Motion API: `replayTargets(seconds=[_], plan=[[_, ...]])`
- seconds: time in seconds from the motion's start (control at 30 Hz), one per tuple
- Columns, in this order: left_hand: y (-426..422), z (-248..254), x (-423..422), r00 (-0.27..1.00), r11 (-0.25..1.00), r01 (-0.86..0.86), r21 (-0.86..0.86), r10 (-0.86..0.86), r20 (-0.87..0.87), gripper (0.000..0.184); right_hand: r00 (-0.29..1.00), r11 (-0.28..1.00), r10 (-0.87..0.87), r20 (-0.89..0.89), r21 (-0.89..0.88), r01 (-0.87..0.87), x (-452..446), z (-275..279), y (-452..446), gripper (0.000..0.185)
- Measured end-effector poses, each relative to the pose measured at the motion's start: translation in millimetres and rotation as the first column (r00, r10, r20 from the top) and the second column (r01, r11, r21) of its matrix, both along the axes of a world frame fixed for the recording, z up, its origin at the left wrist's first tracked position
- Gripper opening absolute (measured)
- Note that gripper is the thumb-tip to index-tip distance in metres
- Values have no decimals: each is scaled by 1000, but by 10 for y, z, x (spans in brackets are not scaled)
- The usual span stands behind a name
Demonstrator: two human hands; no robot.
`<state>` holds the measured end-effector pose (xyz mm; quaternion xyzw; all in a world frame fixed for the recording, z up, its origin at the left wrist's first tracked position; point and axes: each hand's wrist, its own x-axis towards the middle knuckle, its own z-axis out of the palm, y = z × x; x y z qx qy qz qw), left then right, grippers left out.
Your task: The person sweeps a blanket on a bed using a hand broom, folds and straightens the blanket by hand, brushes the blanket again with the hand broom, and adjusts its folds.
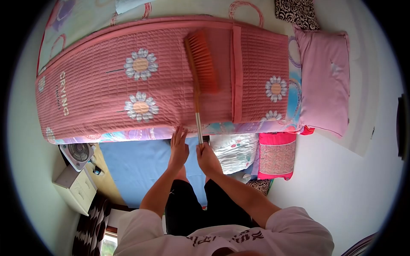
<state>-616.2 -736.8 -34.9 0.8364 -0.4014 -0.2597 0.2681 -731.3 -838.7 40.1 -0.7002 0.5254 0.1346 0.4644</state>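
Observation:
A brush [201,64] with orange-red bristles and a long handle lies over the pink quilted cover [171,85] with white daisies. My right hand [208,158] is closed round the lower end of the brush's handle. Just left of it, my left hand [179,147] rests at the cover's near edge, fingertips on the fabric and fingers somewhat apart, holding nothing. To the right of the brush, part of the cover is folded over, with a raised seam [236,74] along the fold.
A pink pillow [325,81] lies at the right end, with a patterned cushion [297,14] above it. Below the bed edge are a blue sheet [136,170], a red cushion [276,155] and a white floral bundle [234,151]. At left stand a fan [78,154] and a cabinet [77,190].

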Motion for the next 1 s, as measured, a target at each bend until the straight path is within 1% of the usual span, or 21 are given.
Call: replayTargets(seconds=[0.03, 0.07, 0.1, 0.13, 0.17, 0.2, 0.23, 0.33, 0.4, 0.43, 0.47, 0.5, 0.53, 0.57, 0.63, 0.67, 0.73, 0.8, 0.87, 0.93, 1.0], plan=[[134, -14, -29, 1000, 1000, 1, 1, -1, -1, 65, 999, 1000, -1, 41, 6, 0, 221, 335, -54, 32], [275, -26, -64, 974, 995, -91, 27, 95, -207, 53, 997, 1000, -4, 80, 14, 2, 354, 488, -36, 31], [370, -10, -99, 897, 982, -172, 74, 187, -400, 43, 979, 996, -76, 190, 56, 67, -130, -514, 552, 30], [420, 20, -130, 897, 984, -163, 78, 181, -404, 43, 975, 993, -111, 191, 63, 101, -123, -535, 681, 31], [451, 39, -146, 646, 908, -406, 108, 368, -669, 38, 976, 995, -96, 198, 47, 88, -79, -496, 770, 31], [467, 55, -158, 286, 773, -596, 216, 455, -843, 35, 975, 997, -81, 205, 29, 76, -53, -452, 823, 31], [461, 58, -153, 218, 733, -641, 229, 460, -861, 47, 974, 996, -92, 205, 27, 88, -42, -417, 831, 31], [263, 179, -6, 337, 741, -654, 151, 465, -819, 47, 982, 993, -90, 166, 92, 75, 20, -187, 726, 29], [97, 105, 27, 291, 733, -653, 192, 477, -829, 44, 978, 993, -113, 175, 48, 106, -45, -47, 480, 32], [-25, 132, 37, 286, 739, -636, 223, 494, -821, 42, 978, 991, -134, 158, 2, 135, -98, -25, 287, 31], [-129, 158, 17, 281, 743, -620, 254, 512, -812, 39, 932, 973, -188, 311, -71, 220, -191, -43, 48, 31], [-204, 122, -49, 283, 753, -609, 249, 500, -818, 39, 928, 938, -210, 308, -203, 280, -284, -76, -204, 33], [-266, 33, -151, 333, 782, -578, 232, 485, -808, 35, 939, 906, -312, 142, -252, 339, -198, 182, -556, 35], [-322, -80, -272, 382, 811, -544, 215, 468, -797, 31, 972, 901, -212, 97, -365, 233, -566, -103, -943, 35], [-437, -264, -534, 418, 850, -490, 194, 424, -803, 27, 943, 809, -306, 131, -487, 330, -916, -154, -1686, 32], [-560, -199, -630, 439, 857, -483, 177, 412, -799, 25, 930, 800, -324, 174, -475, 368, -1040, -47, -2081, 31], [-736, -191, -834, 613, 905, -420, 74, 343, -711, 27, 943, 714, -287, 167, -619, 327, -1433, -182, -2730, 31], [-1021, 24, -943, 671, 919, -393, 27, 306, -675, 29, 937, 713, -288, 198, -609, 347, -1799, -278, -3293, 31], [-1332, 200, -943, 729, 931, -364, -15, 275, -627, 31, 929, 717, -353, 111, -606, 345, -2027, -302, -3711, 31], [-1659, 226, -952, 838, 935, -327, -134, 222, -498, 35, 917, 751, -371, 144, -534, 388, -2339, -562, -4022, 32], [-1920, 71, -967, 874, 947, -304, -101, 235, -426, 37, 903, 773, -391, 179, -469, 428, -2514, -647, -4161, 34]])
